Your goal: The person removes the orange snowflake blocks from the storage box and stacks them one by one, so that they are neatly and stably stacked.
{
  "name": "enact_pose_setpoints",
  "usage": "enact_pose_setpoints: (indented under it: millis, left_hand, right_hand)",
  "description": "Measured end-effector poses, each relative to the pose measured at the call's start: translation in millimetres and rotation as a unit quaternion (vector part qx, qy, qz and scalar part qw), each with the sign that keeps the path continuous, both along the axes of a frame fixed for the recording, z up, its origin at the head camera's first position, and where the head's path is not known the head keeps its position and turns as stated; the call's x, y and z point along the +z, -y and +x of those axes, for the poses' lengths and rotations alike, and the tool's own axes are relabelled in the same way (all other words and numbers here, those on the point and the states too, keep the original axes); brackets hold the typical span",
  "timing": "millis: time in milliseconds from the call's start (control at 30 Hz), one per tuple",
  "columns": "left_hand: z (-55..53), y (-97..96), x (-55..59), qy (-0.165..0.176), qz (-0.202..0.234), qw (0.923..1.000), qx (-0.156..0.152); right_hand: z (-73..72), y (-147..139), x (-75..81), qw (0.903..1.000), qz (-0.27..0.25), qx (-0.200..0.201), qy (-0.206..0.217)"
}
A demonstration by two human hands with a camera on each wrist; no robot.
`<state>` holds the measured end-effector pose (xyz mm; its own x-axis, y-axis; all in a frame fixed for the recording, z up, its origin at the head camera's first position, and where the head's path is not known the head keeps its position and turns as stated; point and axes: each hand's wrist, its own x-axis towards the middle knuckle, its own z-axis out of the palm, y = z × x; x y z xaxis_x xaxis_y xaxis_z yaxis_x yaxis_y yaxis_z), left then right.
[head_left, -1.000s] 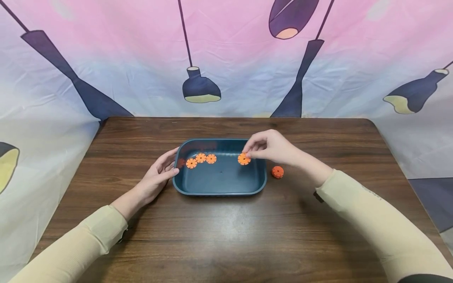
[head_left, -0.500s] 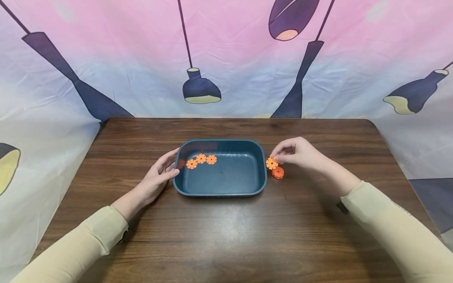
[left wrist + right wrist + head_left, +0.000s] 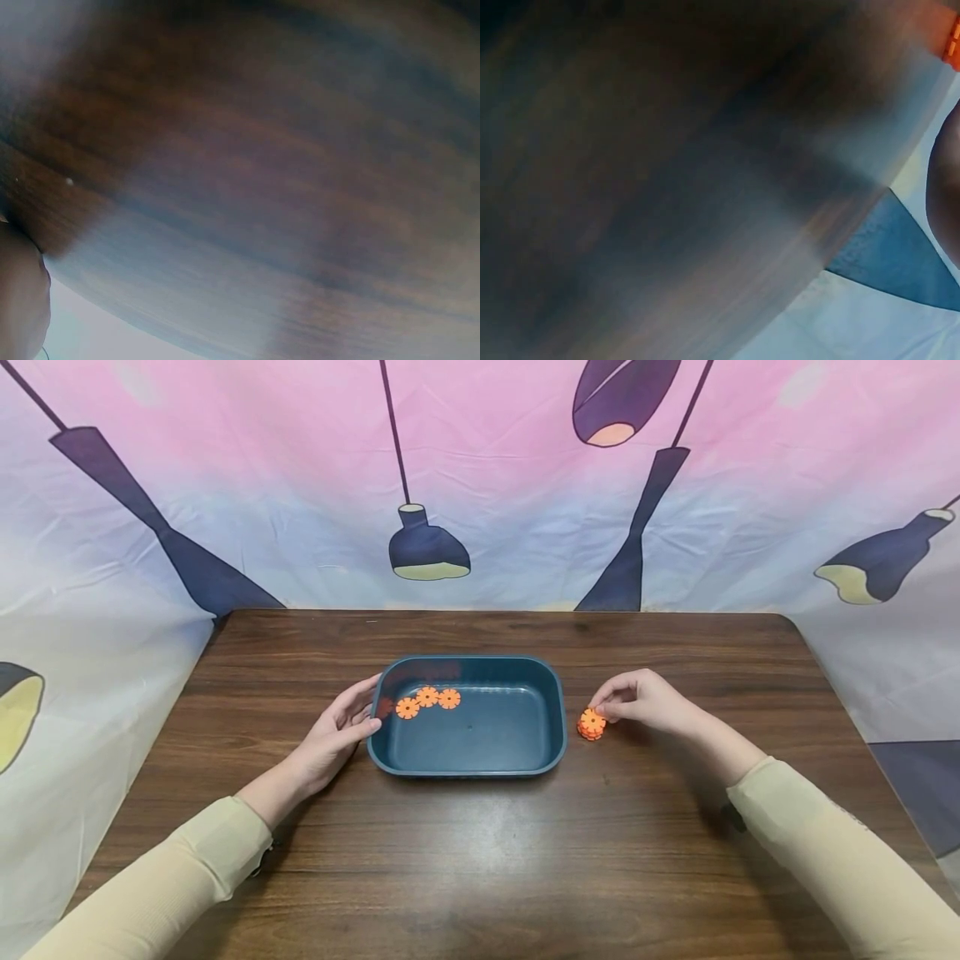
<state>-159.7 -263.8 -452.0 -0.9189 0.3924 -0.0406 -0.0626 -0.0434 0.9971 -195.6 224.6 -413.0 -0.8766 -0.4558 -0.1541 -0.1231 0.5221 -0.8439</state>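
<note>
In the head view my left hand (image 3: 324, 745) grips the left end of a dark blue plastic tray (image 3: 467, 772), thumb at the rim and fingers outside the wall. Inside the tray, three orange notched discs (image 3: 427, 697) lie in a short row towards the back left. My right hand (image 3: 647, 702) pinches an orange notched disc (image 3: 592, 719) at its upper right edge. This disc is right over a small stack of similar discs (image 3: 590, 737), just right of the tray, and mostly covers it. The right wrist view catches a sliver of the stack (image 3: 952, 51) at its edge.
The dark wood-grain table (image 3: 480, 860) extends around the tray on all sides. Behind it hangs a cloth backdrop (image 3: 510, 468) with printed lamps. Both wrist views are mostly blurred table surface.
My right hand has moved right from over the tray, carrying the pinched disc out past the rim and down onto the stack. My left hand and the tray have stayed in place.
</note>
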Motion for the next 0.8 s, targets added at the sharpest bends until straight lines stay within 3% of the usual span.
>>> enact_pose_setpoints:
  millis: [333, 800]
  left_hand:
    - [0.1, 0.3, -0.5, -0.002, 0.001, 1.0, 0.001]
    - [0.3, -0.8, 1.5, -0.001, -0.006, 1.0, 0.001]
  right_hand:
    - [-2.6, -1.6, -8.1, 0.9995, -0.013, 0.003, 0.029]
    - [-4.1, -1.4, -8.9, 0.9998, 0.014, 0.002, 0.016]
